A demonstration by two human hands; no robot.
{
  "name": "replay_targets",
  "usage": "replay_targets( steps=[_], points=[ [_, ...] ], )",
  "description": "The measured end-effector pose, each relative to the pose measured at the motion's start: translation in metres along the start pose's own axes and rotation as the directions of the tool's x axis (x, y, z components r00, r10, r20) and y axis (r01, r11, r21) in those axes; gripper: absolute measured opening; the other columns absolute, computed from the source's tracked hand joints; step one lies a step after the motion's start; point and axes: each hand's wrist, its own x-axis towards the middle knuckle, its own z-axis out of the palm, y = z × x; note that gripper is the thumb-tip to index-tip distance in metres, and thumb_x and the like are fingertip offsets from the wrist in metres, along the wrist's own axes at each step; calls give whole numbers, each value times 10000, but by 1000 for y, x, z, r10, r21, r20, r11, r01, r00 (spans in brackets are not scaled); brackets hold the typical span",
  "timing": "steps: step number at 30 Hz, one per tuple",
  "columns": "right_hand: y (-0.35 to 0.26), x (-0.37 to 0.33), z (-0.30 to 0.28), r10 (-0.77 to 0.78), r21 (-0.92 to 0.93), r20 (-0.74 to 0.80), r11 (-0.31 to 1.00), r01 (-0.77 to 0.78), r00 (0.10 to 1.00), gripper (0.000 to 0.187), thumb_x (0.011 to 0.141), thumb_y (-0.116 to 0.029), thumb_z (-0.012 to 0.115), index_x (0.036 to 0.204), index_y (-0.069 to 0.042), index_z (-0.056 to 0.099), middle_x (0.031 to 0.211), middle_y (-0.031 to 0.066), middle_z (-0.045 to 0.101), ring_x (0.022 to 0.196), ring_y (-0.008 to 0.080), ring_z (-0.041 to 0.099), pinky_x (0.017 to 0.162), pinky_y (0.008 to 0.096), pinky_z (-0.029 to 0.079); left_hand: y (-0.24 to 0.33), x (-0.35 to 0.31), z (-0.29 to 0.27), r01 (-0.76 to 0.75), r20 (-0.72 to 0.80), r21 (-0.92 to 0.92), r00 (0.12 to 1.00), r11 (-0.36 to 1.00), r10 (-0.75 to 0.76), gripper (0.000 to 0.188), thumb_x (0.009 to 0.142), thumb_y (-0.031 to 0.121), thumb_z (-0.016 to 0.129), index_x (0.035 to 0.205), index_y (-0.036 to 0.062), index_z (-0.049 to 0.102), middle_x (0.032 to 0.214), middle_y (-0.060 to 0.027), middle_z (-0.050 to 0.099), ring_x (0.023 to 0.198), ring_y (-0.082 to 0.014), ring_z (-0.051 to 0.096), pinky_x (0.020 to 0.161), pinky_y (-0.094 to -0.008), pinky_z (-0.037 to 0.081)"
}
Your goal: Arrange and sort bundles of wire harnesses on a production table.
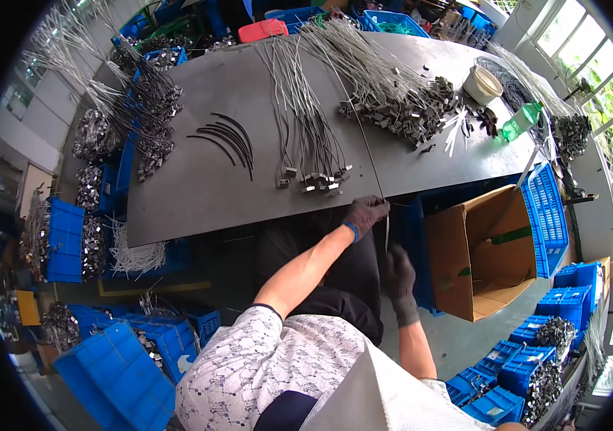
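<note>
Left grip (365,212) pinches thin wire (368,154) at desk (198,194) edge; right grip (398,267) closed on the wire's lower end, below desk.

Open brown cardboard box (486,251) beside table

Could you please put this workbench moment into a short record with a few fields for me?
Left hand: gloved left hand at the table's near edge, pinching a thin wire
Right hand: gloved right hand below the table, by the same wire's hanging end
On table: wire bundle with metal clips, curved black strips, green bottle
Beside: open cardboard box
</note>
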Motion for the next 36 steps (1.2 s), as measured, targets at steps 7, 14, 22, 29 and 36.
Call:
replay_targets(
  steps=[7, 14, 22, 29, 36],
  points=[
    [-89, 123, 53, 289, 637, -151, 760, -130, 945, 257, 985, -261, 593, 1081, -22, 612, 882, 143, 673, 821, 239, 663, 739, 321, 518, 25, -28, -26, -85, -70, -59, 994, 995, 81, 152, 887, 151, 732, 942, 10, 714, 842, -29, 718, 760, -99, 644, 720, -256, 525],
    [-60, 146, 125, 426, 640, -98, 719, -271, 899, 447, 1022, -319, 494, 992, 89, 674, 911, 160, 711, 814, 210, 641, 778, 338, 499, 19, -31, -47, -289, -147, 336, 924, 896, 353, 159, 885, 150, 707, 945, 4, 721, 858, -116, 731, 808, -160, 687, 730, -311, 527],
    [-79, 204, 137, 240, 342, 197, 892, -297, 950, 511, 1018, -429, 462, 1073, 46, 644, 1021, 241, 682, 944, 344, 683, 815, 405, 525, 46, 24, -116, -54, -164, 404, 978, 913, 130, 241, 879, 218, 720, 902, -21, 698, 714, -79, 674, 633, -124, 566, 603, -350, 465],
    [-22, 339, 53, 56, -395, -180, 910, -124, 982, 670, 902, -337, 633, 1468, -84, 379, 1440, 325, 423, 1279, 477, 483, 1037, 483, 447, 82, 24, -230, 144, -445, 706, 852, 694, 275, 289, 888, 315, 629, 1056, 86, 680, 908, -153, 699, 841, -264, 691, 759, -392, 532],
    [25, 416, 52, 248, -415, 28, 884, -214, 968, 669, 848, -331, 669, 1397, -33, 429, 1293, 336, 535, 1145, 495, 565, 963, 504, 485, 63, 21, -318, 707, -752, 659, 614, 257, 240, 359, 887, 390, 585, 1087, 100, 651, 1120, -193, 686, 1039, -422, 661, 861, -537, 541]
  ],
)
